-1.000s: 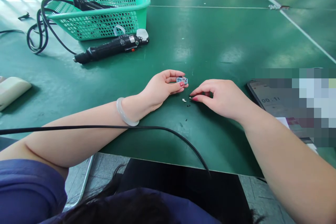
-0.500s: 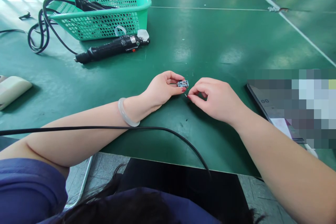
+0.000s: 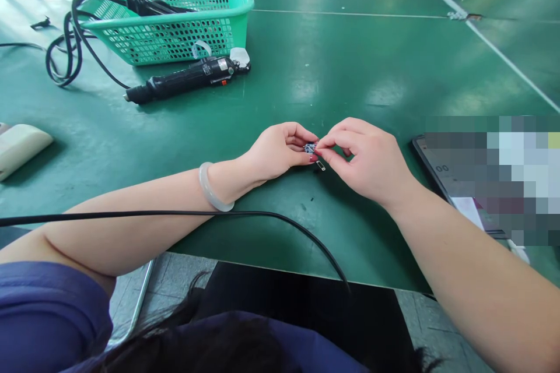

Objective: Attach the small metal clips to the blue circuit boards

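Note:
My left hand is closed, pinching a small blue-grey part with metal details between thumb and fingers. Against that part's right end, the fingertips of my right hand are pressed together. A tiny flat metal piece with a slot sticks out just below my right thumb and seems gripped there. Fingers partly cover both small items, so their exact contact cannot be made out. The two hands nearly touch above the green table.
A black electric screwdriver lies before a green basket with a cable hanging over it. Another black cable crosses my left forearm. On the right is a dark-edged tablet-like device, partly blurred; on the left, a whitish object.
My right hand has moved in to meet the part in my left hand. My left hand has shifted slightly right and down. The slotted metal piece now shows more fully.

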`<state>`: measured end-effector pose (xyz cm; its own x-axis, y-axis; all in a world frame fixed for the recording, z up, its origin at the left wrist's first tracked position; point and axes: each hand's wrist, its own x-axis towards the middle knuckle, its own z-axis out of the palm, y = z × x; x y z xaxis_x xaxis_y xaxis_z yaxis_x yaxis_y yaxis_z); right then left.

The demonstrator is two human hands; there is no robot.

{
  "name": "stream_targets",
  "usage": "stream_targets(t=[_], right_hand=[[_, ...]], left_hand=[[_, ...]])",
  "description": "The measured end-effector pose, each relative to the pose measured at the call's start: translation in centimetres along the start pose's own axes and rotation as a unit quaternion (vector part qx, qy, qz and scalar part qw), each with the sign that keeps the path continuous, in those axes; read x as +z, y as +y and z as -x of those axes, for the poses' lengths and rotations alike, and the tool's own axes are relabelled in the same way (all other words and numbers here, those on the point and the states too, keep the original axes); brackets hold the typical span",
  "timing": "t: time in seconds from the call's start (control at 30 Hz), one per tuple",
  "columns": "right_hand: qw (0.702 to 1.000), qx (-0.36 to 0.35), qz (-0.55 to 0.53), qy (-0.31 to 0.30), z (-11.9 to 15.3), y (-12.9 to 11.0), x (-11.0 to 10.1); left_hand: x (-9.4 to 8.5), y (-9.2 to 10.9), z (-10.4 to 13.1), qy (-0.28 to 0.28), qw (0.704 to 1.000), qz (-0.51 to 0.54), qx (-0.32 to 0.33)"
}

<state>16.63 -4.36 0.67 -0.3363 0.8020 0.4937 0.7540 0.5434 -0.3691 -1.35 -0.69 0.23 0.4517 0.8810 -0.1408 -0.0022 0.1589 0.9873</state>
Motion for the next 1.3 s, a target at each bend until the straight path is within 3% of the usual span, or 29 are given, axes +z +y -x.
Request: stream_targets(t=[0.27,0.43,0.53,0.63,0.77,0.87,1.07,1.3], right_hand=[[1.000,0.023,0.001,0.015,0.0,0.0,-0.7],[0.987,0.035,-0.015,-0.155,0.0,0.4,-1.0],[0.979,0.038,0.002,-0.199,0.0,0.5,-0.7],[0.985,0.029,0.011,-0.172,-0.1,0.4,-0.6],[0.998,0.025,0.044,-0.040,0.0,0.2,-0.8],[0.996,0.015,0.082,0.013,0.1,0.1,-0.9],[0.983,-0.045,0.174,0.025,0.3,-0.1,-0.6],[0.965,-0.087,0.245,-0.021,0.3,-0.5,-0.6]], left_hand=[[-0.1,0.2,-0.1,0.029,0.998,0.044,-0.023],[-0.1,0.1,-0.3,0.079,0.993,0.077,-0.039],[-0.2,0.1,-0.3,0.086,0.993,0.069,-0.036],[-0.2,0.0,-0.3,0.078,0.996,0.045,-0.019],[-0.1,-0.1,-0.2,0.057,0.998,0.021,-0.010],[0.0,-0.2,-0.1,0.041,0.999,0.005,-0.007],[-0.1,-0.4,-0.1,0.030,0.999,-0.030,0.010],[-0.3,-0.5,-0.3,0.033,0.997,-0.070,0.019]])
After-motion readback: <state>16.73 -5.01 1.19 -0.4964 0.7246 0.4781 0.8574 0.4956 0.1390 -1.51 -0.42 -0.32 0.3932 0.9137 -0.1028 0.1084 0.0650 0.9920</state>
